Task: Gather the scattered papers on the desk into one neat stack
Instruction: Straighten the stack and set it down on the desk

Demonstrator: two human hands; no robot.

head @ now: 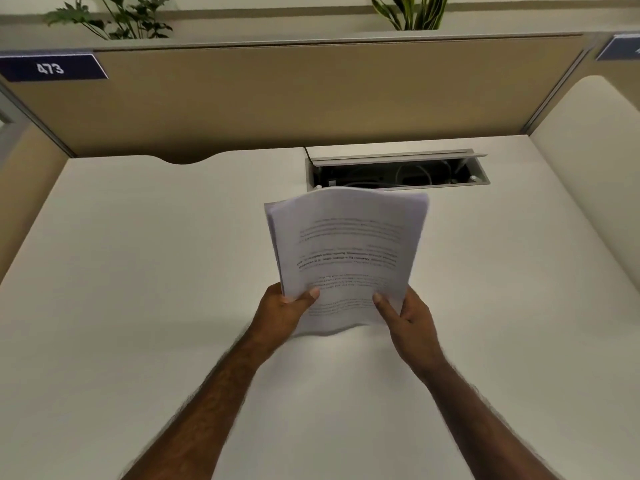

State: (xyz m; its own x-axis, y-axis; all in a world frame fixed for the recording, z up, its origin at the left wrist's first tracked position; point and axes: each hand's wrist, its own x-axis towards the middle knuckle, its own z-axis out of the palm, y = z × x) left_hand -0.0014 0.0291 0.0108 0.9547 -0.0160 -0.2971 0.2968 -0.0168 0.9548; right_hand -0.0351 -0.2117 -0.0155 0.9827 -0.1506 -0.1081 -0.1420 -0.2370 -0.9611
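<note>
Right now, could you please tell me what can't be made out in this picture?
- Print on the papers, head view: blurred, unreadable.
- Desk under the papers: hidden by them and by the left hand and right hand.
- Sign at right: cut off by the edge.
- Cable tray: contents too dark.

Both forearms reach forward, left hand (282,311) and right hand (408,322) each pinching thumb-on-top, fingers beneath.

A single head-worn wide-angle view is provided. The scene is viewed from above, forward and downward across the desk (138,306) toward the partition (311,98) at its far edge. Both forearms are seen entering from the bottom edge, close to the lens. No second view is supplied
</note>
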